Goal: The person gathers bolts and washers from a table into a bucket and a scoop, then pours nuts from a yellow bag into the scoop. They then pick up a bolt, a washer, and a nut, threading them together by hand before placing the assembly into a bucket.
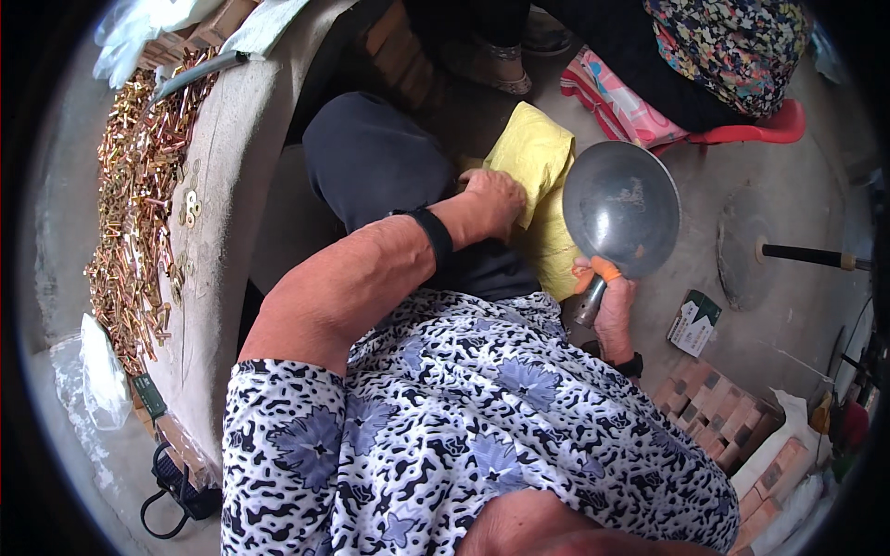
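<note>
My right hand [614, 310], with orange covers on its fingertips, grips the short tubular handle of a round grey metal pan [619, 199]. The pan's bowl is tilted and shows a worn, scuffed surface. My left hand [494, 201] is closed on the edge of a yellow sack [542, 162], which lies beside my knee and partly behind the pan. The fingers of this hand curl under, so their tips are hidden. What the sack contains does not show.
At the left, a pale padded table [218, 176] carries a long heap of small brass-coloured metal parts [139, 204]. Another person in a floral top [732, 46] sits on a red stool [779, 125]. A green-and-white box [693, 322] and stacked blocks [709, 408] are on the right.
</note>
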`<state>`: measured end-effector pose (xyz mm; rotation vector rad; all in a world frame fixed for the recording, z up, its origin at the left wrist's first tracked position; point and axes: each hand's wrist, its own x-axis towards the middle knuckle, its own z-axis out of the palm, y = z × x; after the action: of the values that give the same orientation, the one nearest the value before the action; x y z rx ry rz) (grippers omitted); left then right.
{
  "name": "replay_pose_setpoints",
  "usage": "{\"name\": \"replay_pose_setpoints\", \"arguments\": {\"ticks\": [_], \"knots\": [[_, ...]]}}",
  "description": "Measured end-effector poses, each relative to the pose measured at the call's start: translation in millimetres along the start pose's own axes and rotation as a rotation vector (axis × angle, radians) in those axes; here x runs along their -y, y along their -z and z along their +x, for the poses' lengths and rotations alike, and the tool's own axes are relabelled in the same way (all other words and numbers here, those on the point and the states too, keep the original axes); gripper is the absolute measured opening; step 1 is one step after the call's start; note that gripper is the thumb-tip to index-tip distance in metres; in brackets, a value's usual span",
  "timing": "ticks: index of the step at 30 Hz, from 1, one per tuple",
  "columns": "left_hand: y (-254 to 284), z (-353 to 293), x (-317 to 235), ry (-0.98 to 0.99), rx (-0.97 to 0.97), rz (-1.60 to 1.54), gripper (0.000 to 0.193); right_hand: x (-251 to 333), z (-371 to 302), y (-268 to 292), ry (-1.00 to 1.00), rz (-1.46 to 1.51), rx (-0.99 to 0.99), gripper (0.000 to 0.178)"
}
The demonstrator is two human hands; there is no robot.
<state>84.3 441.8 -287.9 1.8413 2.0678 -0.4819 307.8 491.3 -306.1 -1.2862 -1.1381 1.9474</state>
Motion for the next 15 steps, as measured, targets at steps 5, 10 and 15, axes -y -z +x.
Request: {"name": "replay_pose_setpoints", "arguments": {"ticks": [5, 10, 15], "knots": [[11, 6, 2, 0.103, -0.076, -0.001, 0.021, 12, -1, 2, 0.079, 0.043, 0.032, 0.015], [19, 26, 30, 0.22, -0.522, -0.571, 0.018, 16, -13, 2, 0.015, -0.013, 0.067, 0.017], [63, 15, 62, 0.319, -0.707, -0.909, 0.021, 15, -38, 9, 0.012, -0.059, 0.193, 0.013]]}}
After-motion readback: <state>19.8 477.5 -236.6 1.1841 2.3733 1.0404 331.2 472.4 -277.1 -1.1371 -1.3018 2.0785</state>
